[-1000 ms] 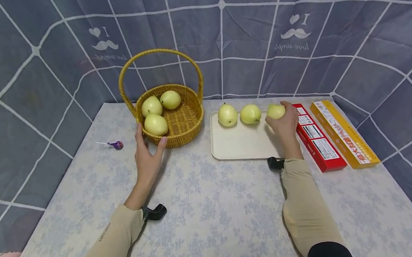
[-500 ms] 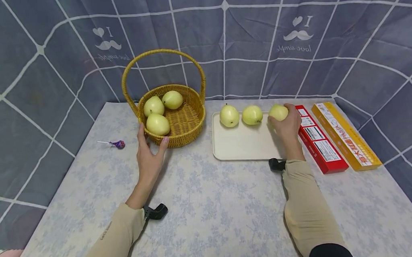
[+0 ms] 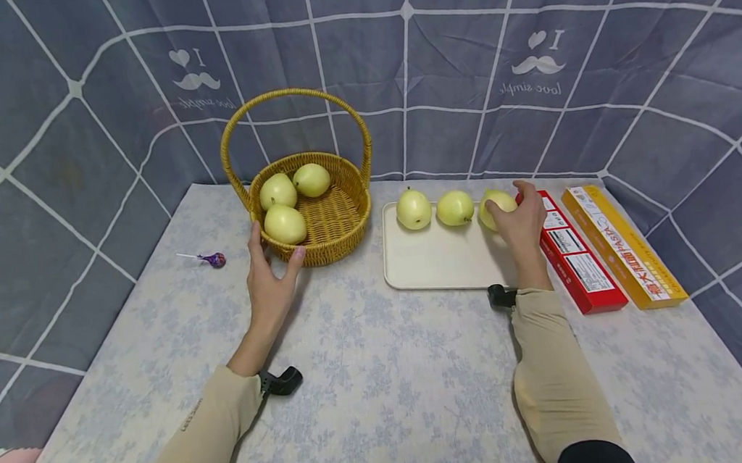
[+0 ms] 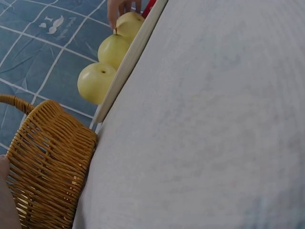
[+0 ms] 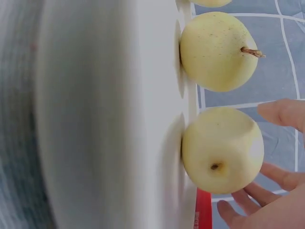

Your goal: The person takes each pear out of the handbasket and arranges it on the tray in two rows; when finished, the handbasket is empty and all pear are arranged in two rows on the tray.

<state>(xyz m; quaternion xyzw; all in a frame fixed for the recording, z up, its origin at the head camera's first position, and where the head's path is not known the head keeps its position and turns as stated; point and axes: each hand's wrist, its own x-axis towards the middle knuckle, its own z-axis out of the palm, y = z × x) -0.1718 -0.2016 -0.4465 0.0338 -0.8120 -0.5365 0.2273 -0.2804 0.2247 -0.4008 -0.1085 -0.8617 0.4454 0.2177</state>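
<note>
In the head view my right hand [image 3: 523, 228] is around the rightmost pale yellow pear [image 3: 496, 209] on the white tray [image 3: 432, 263]. The right wrist view shows the thumb [image 5: 281, 113] apart from that pear, with the other fingers loosely spread behind it. Two more pears, a middle pear [image 3: 455, 208] and a left pear [image 3: 413, 209], sit in line along the tray's back. My left hand [image 3: 271, 290] rests against the near left of the wicker basket [image 3: 336, 245], fingers straight and thumb spread. Three pears [image 3: 285, 224] lie inside the basket.
Right of the tray lie a red box [image 3: 583, 273] and a yellow pasta box [image 3: 627, 247]. A purple-wrapped lollipop [image 3: 216, 260] lies left of the basket. The basket's tall handle [image 3: 291, 92] arches upward. A grey-blue checked curtain [image 3: 449, 58] encloses the table's back and sides.
My right hand's fingers have loosened and drawn slightly right, away from the rightmost pear, which stays on the tray. The left hand remains at the basket. The head view has shifted slightly.
</note>
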